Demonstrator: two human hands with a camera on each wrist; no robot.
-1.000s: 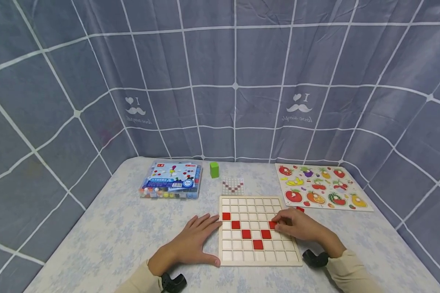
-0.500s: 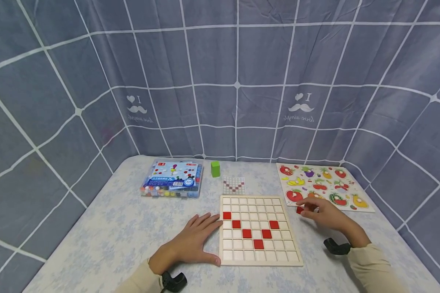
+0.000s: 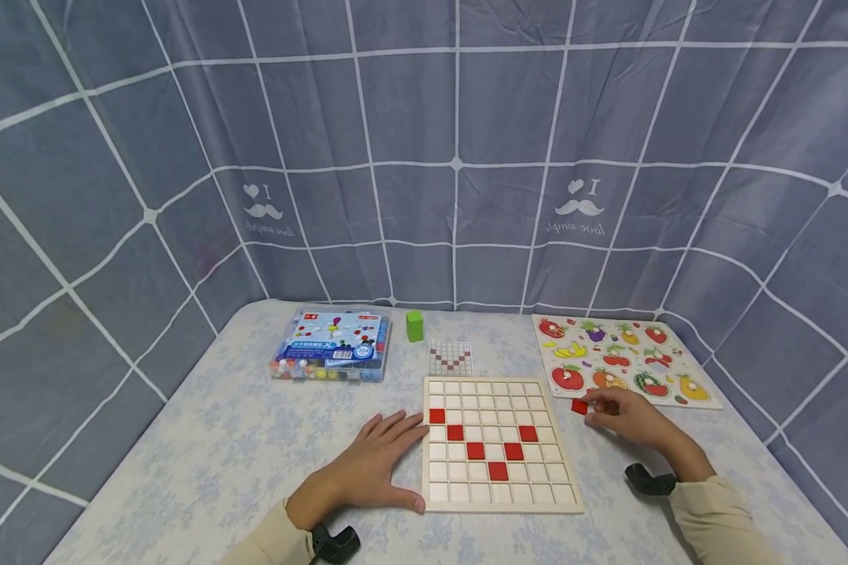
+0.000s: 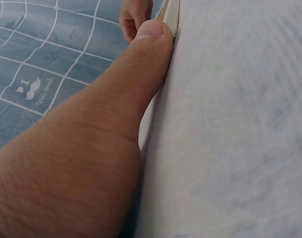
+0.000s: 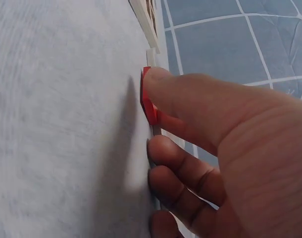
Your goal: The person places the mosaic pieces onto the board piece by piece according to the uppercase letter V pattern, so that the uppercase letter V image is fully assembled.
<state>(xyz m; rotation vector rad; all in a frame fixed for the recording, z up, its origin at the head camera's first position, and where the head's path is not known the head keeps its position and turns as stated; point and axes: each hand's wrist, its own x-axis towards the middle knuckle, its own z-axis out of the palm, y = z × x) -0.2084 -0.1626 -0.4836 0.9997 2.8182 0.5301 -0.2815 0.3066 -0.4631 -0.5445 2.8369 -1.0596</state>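
Observation:
A wooden grid board (image 3: 502, 508) lies on the table, its squares white except for several red ones forming a V. My left hand (image 3: 367, 467) lies spread along the board's left side, its thumb (image 4: 153, 37) and fingertips touching the edge. To the right of the board, my right hand (image 3: 630, 417) pinches a loose red square tile (image 3: 579, 406) between thumb and index finger. The right wrist view has this tile (image 5: 147, 96) tilted close to the tabletop, part of it hidden by the thumb; the other fingers are curled below.
A small pattern card (image 3: 450, 358) with a similar V lies behind the board. Near it stands a green block (image 3: 414, 326). A clear box of coloured parts (image 3: 332, 345) is at the back left, and a fruit puzzle board (image 3: 622, 361) at the back right.
My right hand has left the red square on the board's right side and moved right to the loose tile, which it now pinches. My left hand has stayed put.

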